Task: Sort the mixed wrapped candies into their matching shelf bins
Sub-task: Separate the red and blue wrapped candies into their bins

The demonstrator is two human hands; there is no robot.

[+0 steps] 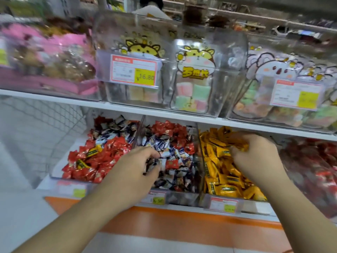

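Three clear bins of wrapped candies sit on the lower shelf. The left bin (54, 175) holds mostly red candies (102, 157) with two yellow ones (93, 151) and some dark ones mixed in. The middle bin (182, 198) holds dark blue-and-white candies (175, 161) mixed with red ones. The right bin (202, 179) holds yellow candies (224, 176). My left hand (135, 167) reaches into the middle bin, fingers curled around dark candies. My right hand (257, 156) is in the yellow bin and grips several yellow candies (238, 143).
Another bin of red wrapped sweets (313, 170) stands at the far right. The upper shelf (54, 99) carries clear bins with marshmallow bags (195, 83) and pink packets (54, 57). Price tags (156, 198) hang on the bin fronts. An orange ledge (173, 221) runs below.
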